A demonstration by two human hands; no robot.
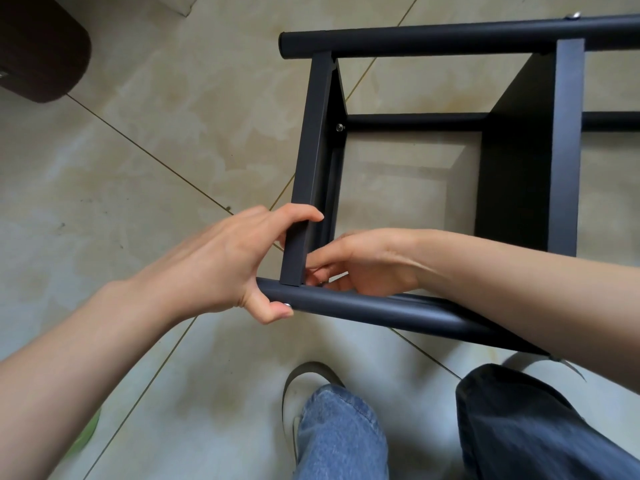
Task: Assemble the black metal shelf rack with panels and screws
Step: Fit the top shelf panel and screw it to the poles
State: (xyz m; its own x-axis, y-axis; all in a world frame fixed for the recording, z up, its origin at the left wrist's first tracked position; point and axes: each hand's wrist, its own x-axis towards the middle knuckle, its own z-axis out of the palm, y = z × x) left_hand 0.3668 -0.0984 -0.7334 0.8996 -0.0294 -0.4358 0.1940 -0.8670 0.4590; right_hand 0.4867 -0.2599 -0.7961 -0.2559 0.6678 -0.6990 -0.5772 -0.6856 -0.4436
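Likely a room in a home, glossy beige marbled floor tiles (166,140), thin grout lines, dark brown furniture corner (38,46).

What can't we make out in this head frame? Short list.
Head view only:
- Whatever the right hand pinches at the joint of panel and near tube: fingers cover it, too small.
- Rack's right side: cut off by the frame edge.
- Near tube's right end: hidden behind the right forearm.
- Dark object top left: cropped, unidentifiable.
- Green blur, bottom left: blurred, cut off.
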